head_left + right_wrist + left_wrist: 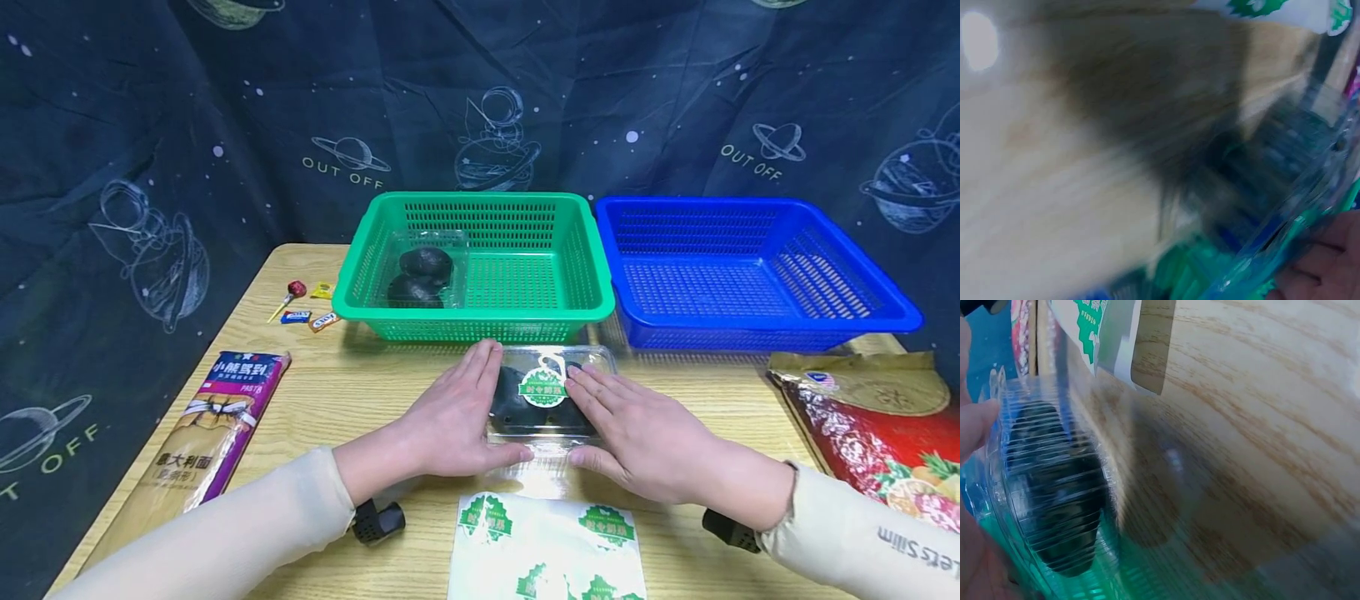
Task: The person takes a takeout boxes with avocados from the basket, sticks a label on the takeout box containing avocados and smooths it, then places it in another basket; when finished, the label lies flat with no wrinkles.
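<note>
A clear plastic clamshell box [546, 423] with dark avocados inside lies in front of the green basket, with a green-and-white sticker [542, 387] on its lid. My left hand [452, 417] lies along the box's left side, fingers straight and thumb at the near edge. On the other side, the fingers of my right hand [647, 427] rest straight over the right part of the lid. In the left wrist view the avocados show dark through the ribbed side of the box [1060, 487]. The right wrist view is blurred.
Behind stand a green basket [472, 315] holding another avocado box [459, 250] and a blue basket [772, 321]. A sticker sheet [547, 542] lies in front. Pasta [202, 433] and small candies [296, 317] are at left, a red bag [885, 433] at right.
</note>
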The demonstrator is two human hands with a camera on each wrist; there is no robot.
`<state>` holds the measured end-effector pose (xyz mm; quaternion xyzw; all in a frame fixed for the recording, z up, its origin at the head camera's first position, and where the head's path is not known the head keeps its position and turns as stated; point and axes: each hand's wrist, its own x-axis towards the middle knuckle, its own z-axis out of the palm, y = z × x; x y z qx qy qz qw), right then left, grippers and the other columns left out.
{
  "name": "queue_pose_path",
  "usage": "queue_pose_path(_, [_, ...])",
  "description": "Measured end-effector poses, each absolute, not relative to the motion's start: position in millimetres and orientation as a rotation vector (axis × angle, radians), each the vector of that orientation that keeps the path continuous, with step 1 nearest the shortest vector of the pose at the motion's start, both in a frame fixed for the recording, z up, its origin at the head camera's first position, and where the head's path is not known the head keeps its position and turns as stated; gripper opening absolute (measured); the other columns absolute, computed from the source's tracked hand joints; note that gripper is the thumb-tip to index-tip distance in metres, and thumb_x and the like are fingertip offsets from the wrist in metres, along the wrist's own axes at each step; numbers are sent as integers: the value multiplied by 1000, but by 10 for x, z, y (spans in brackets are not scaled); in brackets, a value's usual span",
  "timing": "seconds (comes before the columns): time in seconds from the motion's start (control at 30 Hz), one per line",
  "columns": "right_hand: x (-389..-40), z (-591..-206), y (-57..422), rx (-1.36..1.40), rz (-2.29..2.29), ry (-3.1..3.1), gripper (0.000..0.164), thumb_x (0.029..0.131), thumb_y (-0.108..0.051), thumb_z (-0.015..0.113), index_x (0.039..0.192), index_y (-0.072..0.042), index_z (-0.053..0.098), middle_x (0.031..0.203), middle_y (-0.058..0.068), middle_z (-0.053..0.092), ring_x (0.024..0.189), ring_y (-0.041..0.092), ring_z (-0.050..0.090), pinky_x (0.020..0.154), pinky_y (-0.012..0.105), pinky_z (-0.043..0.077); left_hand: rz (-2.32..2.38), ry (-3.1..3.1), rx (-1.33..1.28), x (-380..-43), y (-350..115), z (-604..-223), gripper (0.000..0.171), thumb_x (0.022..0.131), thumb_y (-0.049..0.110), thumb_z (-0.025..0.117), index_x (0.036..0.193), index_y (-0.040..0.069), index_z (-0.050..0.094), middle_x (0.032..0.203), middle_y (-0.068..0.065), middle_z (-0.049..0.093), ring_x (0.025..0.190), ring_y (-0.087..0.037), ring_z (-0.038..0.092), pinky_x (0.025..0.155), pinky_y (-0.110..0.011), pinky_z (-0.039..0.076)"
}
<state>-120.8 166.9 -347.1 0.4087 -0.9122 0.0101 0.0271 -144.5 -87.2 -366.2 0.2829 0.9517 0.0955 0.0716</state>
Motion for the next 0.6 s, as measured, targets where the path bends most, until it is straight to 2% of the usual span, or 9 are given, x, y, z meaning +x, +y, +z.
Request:
queue_pose_path(0.23, [-1212, -3469, 1517, 1348, -59, -2752, 81, 96, -61, 34, 139, 6, 43, 145, 22, 40, 136, 33, 35, 110, 44, 31, 309, 2868, 880, -1444, -865, -3677, 118, 78, 76, 51, 150, -5, 6, 157, -23, 6, 145, -31, 4, 116, -39, 15])
queue_pose_path(0.6, [-1147, -3424, 1226, 1443, 8, -2852, 81, 97, -61, 27, 144, 4, 35, 151, 19, 30, 141, 30, 26, 112, 42, 27, 328, 2872, 881, -1439, -876, -3702, 117, 78, 76, 50, 150, -5, 5, 157, -23, 5, 145, -32, 4, 115, -41, 16])
